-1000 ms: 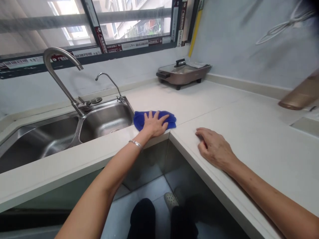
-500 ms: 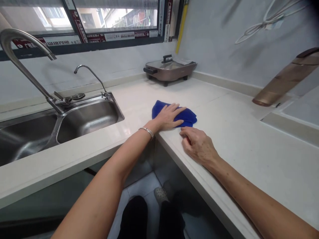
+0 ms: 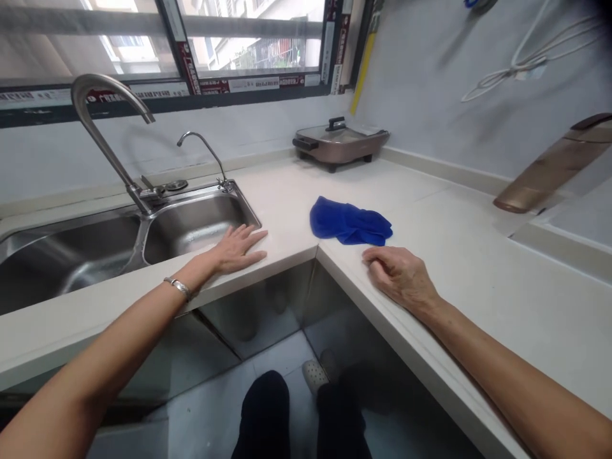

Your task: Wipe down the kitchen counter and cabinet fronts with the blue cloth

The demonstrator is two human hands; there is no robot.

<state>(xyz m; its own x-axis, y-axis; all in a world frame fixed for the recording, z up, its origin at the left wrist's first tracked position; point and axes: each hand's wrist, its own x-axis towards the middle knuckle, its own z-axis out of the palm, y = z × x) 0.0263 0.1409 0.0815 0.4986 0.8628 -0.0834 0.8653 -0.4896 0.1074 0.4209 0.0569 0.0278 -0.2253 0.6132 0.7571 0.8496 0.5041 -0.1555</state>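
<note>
One L-shaped white countertop (image 3: pixel 502 306); double-bowl steel sink (image 3: pixel 138 247) set in it. Blue cloth (image 3: pixel 351 223) lies crumpled near the inner corner. Left hand (image 3: pixel 233 250) palm-down beside sink, fingers spread; right hand (image 3: pixel 402 274), fingers curled, near cloth.

Left hand (image 3: pixel 235 250) off blue cloth (image 3: pixel 351 222), now beside sink (image 3: pixel 142 237); cloth shifted right.

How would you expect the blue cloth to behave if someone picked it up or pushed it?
The cloth is probably floppy, since it lies in soft folds. It looks thin, so it is likely light. Pushed across the counter, it would probably bunch rather than roll, as it lies low.
</note>
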